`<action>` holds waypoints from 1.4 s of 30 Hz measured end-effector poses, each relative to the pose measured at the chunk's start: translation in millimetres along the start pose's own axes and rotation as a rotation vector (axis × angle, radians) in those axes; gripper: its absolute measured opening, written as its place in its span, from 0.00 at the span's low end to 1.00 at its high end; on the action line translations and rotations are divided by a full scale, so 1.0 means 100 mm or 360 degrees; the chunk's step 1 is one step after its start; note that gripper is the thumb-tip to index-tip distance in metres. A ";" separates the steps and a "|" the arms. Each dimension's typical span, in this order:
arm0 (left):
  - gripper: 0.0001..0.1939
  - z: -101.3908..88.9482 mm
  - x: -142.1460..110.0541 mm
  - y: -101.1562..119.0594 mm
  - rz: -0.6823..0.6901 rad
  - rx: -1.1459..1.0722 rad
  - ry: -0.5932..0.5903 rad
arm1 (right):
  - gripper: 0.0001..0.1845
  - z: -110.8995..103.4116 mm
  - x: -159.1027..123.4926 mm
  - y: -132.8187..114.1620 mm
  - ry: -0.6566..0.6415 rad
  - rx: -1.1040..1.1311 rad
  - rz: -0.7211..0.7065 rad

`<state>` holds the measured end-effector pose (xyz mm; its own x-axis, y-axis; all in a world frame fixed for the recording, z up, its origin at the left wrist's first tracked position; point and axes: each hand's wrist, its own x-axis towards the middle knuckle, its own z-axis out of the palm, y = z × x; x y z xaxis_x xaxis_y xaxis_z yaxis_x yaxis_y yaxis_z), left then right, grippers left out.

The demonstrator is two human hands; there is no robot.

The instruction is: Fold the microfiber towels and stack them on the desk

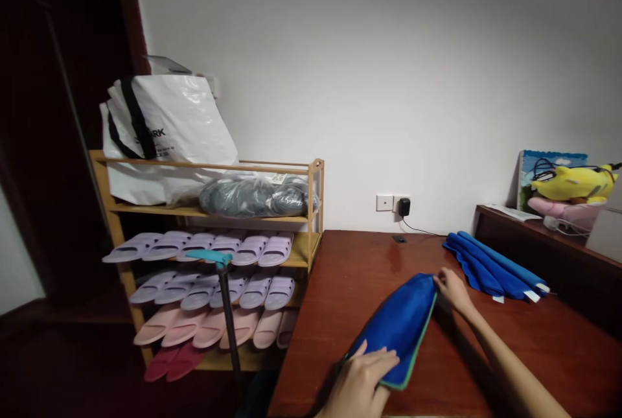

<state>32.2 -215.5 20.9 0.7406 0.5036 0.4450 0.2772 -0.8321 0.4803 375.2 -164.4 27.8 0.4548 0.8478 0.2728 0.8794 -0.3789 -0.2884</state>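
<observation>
A blue cloth with a green edge (pixel 401 327) lies folded on the reddish-brown table (pixel 359 262). My left hand (pixel 362 382) rests flat on its near corner, fingers stretched over the fabric. My right hand (pixel 451 286) pinches the cloth's far corner, arm reaching in from the lower right. A pile of rolled or folded blue cloths (pixel 493 266) with white tags lies farther back on the right, apart from both hands.
A wooden shoe rack (pixel 313 210) stands left of the table, holding several lilac and pink slippers, a white bag (pixel 165 126) and a plastic-wrapped bundle. A teal-handled pole (pixel 226 308) leans before it. A wall socket with charger (pixel 403 207), a yellow plush toy (pixel 576 183) on a side shelf.
</observation>
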 end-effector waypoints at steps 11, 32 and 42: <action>0.22 -0.55 -0.68 -0.72 -0.0684 0.0122 0.0728 | 0.23 0.36 0.00 -1.67 -0.0265 0.0433 -0.0540; 0.31 -0.43 0.23 -0.88 -0.0399 0.0597 -0.0491 | 0.38 -0.40 -1.31 -0.30 -0.0784 -0.0243 -0.0512; 0.31 -0.49 -0.09 -0.68 -0.0543 0.0691 -0.0368 | 0.32 -0.19 -1.30 -0.72 -0.0478 0.0043 -0.0623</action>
<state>-23.6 -152.0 21.4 0.6663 0.7359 0.1203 0.7115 -0.6757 0.1926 255.0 -254.6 30.2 0.0265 0.9956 0.0903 0.9703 -0.0039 -0.2420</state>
